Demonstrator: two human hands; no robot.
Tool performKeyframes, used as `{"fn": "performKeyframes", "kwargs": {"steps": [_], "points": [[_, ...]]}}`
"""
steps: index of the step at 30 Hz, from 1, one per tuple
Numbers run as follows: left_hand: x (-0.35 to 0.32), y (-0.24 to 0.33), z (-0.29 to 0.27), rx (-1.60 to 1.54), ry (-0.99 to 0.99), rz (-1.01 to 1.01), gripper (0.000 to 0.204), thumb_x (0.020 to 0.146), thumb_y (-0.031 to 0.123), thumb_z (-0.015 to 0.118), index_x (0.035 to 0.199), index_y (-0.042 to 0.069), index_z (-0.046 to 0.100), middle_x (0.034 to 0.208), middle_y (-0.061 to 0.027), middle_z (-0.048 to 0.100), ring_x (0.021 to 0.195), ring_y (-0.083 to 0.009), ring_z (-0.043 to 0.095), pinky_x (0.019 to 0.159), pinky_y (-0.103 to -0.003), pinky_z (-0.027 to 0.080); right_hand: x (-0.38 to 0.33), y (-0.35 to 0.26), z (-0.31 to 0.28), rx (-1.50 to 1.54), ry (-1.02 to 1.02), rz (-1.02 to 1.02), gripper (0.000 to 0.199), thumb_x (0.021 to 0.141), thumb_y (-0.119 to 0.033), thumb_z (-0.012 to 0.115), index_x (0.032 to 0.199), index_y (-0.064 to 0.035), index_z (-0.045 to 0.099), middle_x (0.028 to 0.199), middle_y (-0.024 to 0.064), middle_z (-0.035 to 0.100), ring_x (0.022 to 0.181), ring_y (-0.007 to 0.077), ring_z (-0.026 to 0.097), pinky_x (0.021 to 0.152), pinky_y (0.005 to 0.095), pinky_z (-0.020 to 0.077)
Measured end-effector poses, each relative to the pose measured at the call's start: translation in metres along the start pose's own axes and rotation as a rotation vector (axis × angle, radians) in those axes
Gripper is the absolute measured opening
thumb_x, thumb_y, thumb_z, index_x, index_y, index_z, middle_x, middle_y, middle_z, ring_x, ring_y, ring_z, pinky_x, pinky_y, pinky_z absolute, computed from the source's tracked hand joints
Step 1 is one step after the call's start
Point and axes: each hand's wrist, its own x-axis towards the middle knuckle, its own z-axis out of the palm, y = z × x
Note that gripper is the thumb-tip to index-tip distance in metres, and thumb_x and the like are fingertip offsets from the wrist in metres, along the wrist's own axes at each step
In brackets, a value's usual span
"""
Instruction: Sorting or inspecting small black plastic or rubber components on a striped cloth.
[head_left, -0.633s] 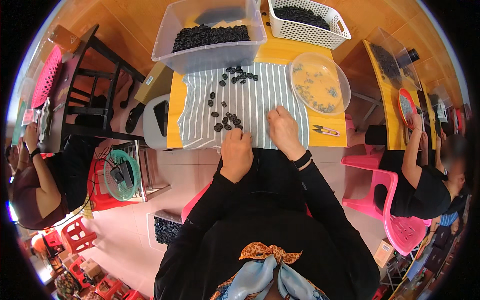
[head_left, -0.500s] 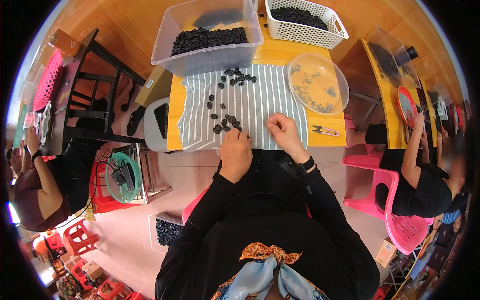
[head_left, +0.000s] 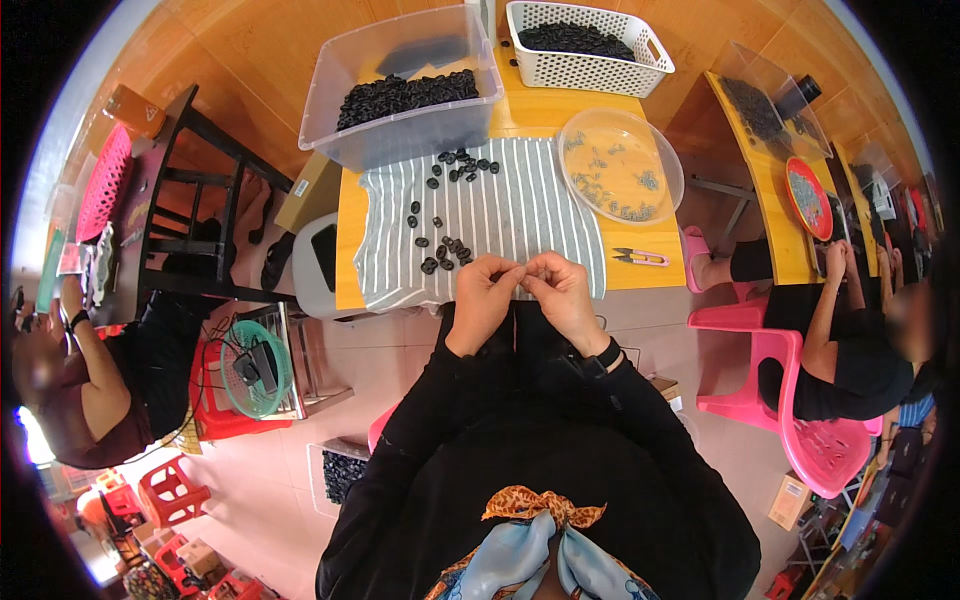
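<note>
My left hand (head_left: 482,295) and my right hand (head_left: 560,290) meet fingertip to fingertip at the near edge of a grey striped cloth (head_left: 520,215) on a yellow table (head_left: 348,235). Both pinch something very small between them; it is too small to make out. Small black ring-shaped parts (head_left: 445,250) lie scattered on the cloth just ahead of my left hand. More of them (head_left: 460,165) lie at the far end of the cloth.
A clear tub of black parts (head_left: 400,95) and a white basket (head_left: 585,45) stand at the back. A clear round dish (head_left: 620,165) and small snips (head_left: 640,257) lie to the right. People sit at both sides; pink chairs (head_left: 800,430) on the right.
Both hands have lifted off the cloth and drawn together toward me; my right hand moved left until its fingertips met the left hand's.
</note>
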Motion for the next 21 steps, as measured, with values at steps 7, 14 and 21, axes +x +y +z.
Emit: {"fn": "performKeyframes", "kwargs": {"steps": [7, 14, 21], "points": [[0.001, 0.010, -0.001, -0.144, -0.090, -0.102, 0.009, 0.081, 0.005, 0.063, 0.083, -0.004, 0.066, 0.072, -0.0042, 0.061, 0.061, -0.0090, 0.055, 0.056, -0.023, 0.043, 0.001, -0.005, -0.005, 0.312, 0.049, 0.118, 0.013, 0.082, 0.004, 0.060, 0.094, -0.0010, 0.059, 0.078, 0.0013, 0.061, 0.066, 0.0069, 0.056, 0.058, 0.0176, 0.0433], [0.001, 0.005, 0.008, 0.107, -0.006, 0.159, 0.006, 0.084, 0.004, 0.060, 0.082, -0.002, 0.061, 0.069, -0.0007, 0.058, 0.060, -0.0068, 0.052, 0.055, -0.021, 0.040, 0.001, -0.001, -0.004, 0.546, 0.149, 0.243, 0.015, 0.081, 0.003, 0.060, 0.096, -0.0022, 0.059, 0.078, 0.0022, 0.062, 0.065, 0.0081, 0.057, 0.058, 0.0184, 0.0434], [0.008, -0.001, 0.011, 0.032, -0.020, 0.001, 0.013, 0.086, 0.009, 0.057, 0.079, -0.002, 0.059, 0.066, -0.0010, 0.056, 0.058, -0.0066, 0.050, 0.053, -0.022, 0.039, 0.004, 0.009, 0.008, 0.068, 0.249, -0.156, 0.018, 0.081, 0.009, 0.058, 0.097, 0.0003, 0.057, 0.083, 0.0017, 0.059, 0.068, 0.0050, 0.052, 0.062, 0.0190, 0.0435]]}}
